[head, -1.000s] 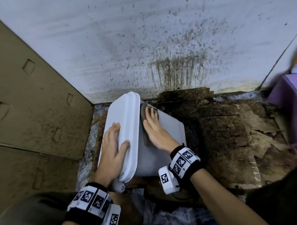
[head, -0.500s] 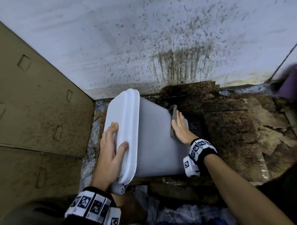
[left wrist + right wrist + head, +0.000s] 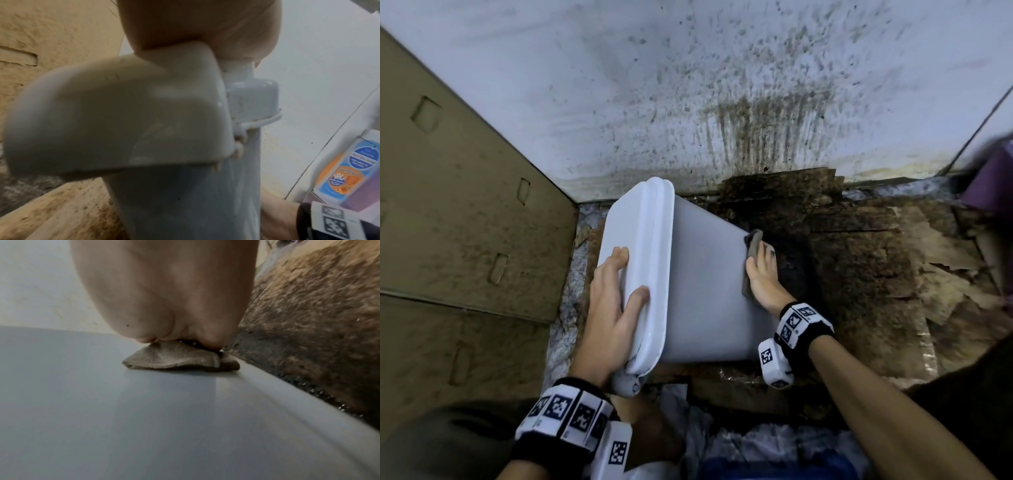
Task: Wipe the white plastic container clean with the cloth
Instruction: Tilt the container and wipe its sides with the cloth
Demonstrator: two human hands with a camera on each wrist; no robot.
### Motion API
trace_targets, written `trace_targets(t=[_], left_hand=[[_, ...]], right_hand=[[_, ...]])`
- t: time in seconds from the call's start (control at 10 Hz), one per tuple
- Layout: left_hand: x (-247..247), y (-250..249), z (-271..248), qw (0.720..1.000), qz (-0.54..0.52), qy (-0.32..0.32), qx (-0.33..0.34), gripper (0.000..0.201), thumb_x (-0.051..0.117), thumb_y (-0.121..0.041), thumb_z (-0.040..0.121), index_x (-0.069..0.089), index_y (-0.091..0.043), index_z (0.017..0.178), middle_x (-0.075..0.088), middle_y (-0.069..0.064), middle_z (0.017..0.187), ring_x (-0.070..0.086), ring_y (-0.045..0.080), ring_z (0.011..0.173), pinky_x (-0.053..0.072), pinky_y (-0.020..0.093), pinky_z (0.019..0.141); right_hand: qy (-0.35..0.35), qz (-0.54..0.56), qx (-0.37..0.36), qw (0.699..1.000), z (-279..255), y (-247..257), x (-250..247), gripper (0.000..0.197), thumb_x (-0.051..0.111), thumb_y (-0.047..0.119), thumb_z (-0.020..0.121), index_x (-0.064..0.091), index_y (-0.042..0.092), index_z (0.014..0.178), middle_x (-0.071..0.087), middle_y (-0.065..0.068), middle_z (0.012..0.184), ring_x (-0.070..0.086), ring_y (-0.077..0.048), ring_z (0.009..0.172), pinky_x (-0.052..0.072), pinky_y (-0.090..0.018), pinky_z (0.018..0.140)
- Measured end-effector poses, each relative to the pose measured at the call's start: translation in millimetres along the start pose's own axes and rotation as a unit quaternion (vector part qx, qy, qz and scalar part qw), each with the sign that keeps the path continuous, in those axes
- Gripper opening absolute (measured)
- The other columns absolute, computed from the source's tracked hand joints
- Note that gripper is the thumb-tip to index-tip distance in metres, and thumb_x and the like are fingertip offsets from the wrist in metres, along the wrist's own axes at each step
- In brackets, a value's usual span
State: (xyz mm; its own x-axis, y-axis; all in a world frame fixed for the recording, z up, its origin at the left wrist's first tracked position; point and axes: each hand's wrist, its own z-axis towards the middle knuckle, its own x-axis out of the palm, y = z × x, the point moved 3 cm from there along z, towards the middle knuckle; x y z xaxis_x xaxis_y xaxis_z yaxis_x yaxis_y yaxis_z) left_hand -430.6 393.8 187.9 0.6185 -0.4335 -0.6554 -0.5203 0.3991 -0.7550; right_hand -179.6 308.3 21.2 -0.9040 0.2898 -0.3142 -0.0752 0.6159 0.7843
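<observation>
The white plastic container lies on its side on the floor, with its lid facing left. My left hand lies flat against the lid, fingers straight and thumb on the rim, steadying it. My right hand presses a grey-brown cloth flat on the container's upper side at its right edge. In the right wrist view the folded cloth sits under my palm on the smooth wall. The left wrist view shows the lid's corner close up under my left hand.
A brown cardboard panel stands on the left. Behind is a stained white wall. Wet, dirty cardboard covers the floor to the right. A purple object sits at the far right. A small cap sticks out at the container's near corner.
My right hand has slid the cloth across the container's side, from beside the lid to the right edge. The left hand has stayed on the lid.
</observation>
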Motion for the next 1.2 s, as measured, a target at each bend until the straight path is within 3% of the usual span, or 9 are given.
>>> trace_targets(t=[0.1,0.2,0.3,0.4,0.6,0.8,1.0,1.1,1.2], left_hand=[[2,-4,1,1.0,0.012,-0.003,0.006,0.064,0.04,-0.053,0.092,0.034,-0.023,0.148,0.032,-0.013,0.148,0.024,0.011,0.15,0.021,0.046,0.123],[4,-7,1,1.0,0.019,-0.003,0.01,0.066,0.04,-0.052,0.091,0.035,-0.018,0.147,0.032,-0.011,0.146,0.025,0.015,0.149,0.022,0.047,0.122],[4,-10,2,1.0,0.02,-0.009,0.015,0.068,0.039,-0.052,0.091,0.036,-0.014,0.147,0.033,-0.009,0.143,0.026,0.019,0.148,0.023,0.048,0.121],[5,-11,1,1.0,0.024,-0.007,0.014,0.069,0.038,-0.053,0.091,0.034,-0.016,0.149,0.031,-0.01,0.144,0.025,0.019,0.149,0.023,0.047,0.122],[5,-9,1,1.0,0.017,-0.01,0.015,0.068,0.04,-0.052,0.09,0.036,-0.016,0.148,0.032,-0.009,0.145,0.025,0.018,0.149,0.023,0.046,0.122],[2,-1,2,1.0,0.008,-0.017,0.009,0.067,0.041,-0.052,0.089,0.037,-0.016,0.146,0.035,-0.005,0.147,0.027,0.019,0.148,0.023,0.048,0.122],[3,-5,3,1.0,0.006,-0.013,-0.004,0.068,0.04,-0.054,0.087,0.037,-0.02,0.145,0.035,-0.002,0.149,0.026,0.017,0.147,0.022,0.046,0.122],[3,-7,3,1.0,0.01,-0.012,-0.008,0.069,0.039,-0.055,0.086,0.036,-0.02,0.146,0.035,-0.001,0.149,0.025,0.018,0.147,0.021,0.045,0.122],[3,-9,3,1.0,0.01,-0.009,-0.013,0.069,0.038,-0.055,0.086,0.036,-0.02,0.146,0.034,-0.003,0.148,0.024,0.018,0.147,0.021,0.044,0.121]], right_hand=[[-0.025,-0.066,-0.091,0.993,-28,23,20,0.062,0.007,0.039,0.106,-0.005,0.006,0.158,-0.015,-0.011,0.167,-0.017,-0.024,0.154,-0.01,-0.038,0.125],[-0.015,-0.098,-0.171,0.98,-50,42,38,0.066,-0.004,0.046,0.099,-0.002,0.009,0.154,-0.014,-0.011,0.164,-0.014,-0.029,0.154,-0.008,-0.04,0.125],[-0.011,-0.106,-0.236,0.966,-82,69,55,0.053,-0.005,0.043,0.103,-0.014,0.018,0.148,-0.024,-0.003,0.158,-0.026,-0.025,0.15,-0.01,-0.043,0.125],[-0.011,-0.029,-0.248,0.968,-106,76,67,0.055,0.017,0.034,0.109,-0.015,0.03,0.154,-0.025,0.01,0.163,-0.029,-0.007,0.149,-0.012,-0.033,0.124],[-0.028,-0.041,-0.295,0.954,-114,54,57,0.057,0.026,0.031,0.11,-0.003,0.031,0.159,-0.013,0.015,0.166,-0.014,0.003,0.151,-0.005,-0.021,0.123],[-0.049,-0.061,-0.173,0.982,-88,-27,42,0.054,0.021,0.023,0.11,-0.013,0.025,0.152,-0.021,0.008,0.162,-0.02,-0.006,0.151,-0.006,-0.031,0.126],[-0.018,-0.006,-0.025,1.0,-78,-55,34,0.057,0.02,0.026,0.11,-0.008,0.01,0.158,-0.017,-0.006,0.167,-0.016,-0.016,0.154,-0.011,-0.025,0.121],[-0.048,-0.048,-0.053,0.996,-82,-38,40,0.055,0.024,0.022,0.109,0.004,0.003,0.158,-0.002,-0.015,0.167,-0.005,-0.026,0.156,-0.003,-0.033,0.124],[-0.058,-0.047,-0.12,0.99,-93,-7,52,0.056,0.022,0.025,0.109,0.002,0.004,0.158,-0.003,-0.014,0.167,-0.006,-0.027,0.156,-0.004,-0.032,0.125]])
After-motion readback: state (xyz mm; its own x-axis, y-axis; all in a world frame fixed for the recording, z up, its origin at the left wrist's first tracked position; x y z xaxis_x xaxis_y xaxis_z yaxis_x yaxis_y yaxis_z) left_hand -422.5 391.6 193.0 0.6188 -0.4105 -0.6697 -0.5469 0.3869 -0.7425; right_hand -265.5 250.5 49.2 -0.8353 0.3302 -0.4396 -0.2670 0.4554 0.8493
